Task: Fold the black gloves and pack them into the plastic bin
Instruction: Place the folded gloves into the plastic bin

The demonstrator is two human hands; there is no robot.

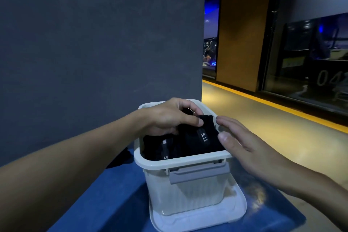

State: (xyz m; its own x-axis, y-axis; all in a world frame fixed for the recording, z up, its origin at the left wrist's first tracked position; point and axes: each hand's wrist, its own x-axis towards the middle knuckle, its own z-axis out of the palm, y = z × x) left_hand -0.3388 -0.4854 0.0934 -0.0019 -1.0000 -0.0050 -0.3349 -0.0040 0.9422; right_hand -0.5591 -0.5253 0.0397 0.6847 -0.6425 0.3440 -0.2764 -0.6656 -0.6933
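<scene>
Hands (188, 128) on gloves (201, 137) in bin (180, 162)

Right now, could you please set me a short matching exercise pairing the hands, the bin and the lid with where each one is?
Column one:
1. left hand
2. right hand
3. plastic bin
4. lid

Column two:
a. under the bin
b. open, beside the bin's right rim
c. pinching a black glove
d. holding folded gloves

Pairs: 1-c, 2-b, 3-d, 4-a
</scene>
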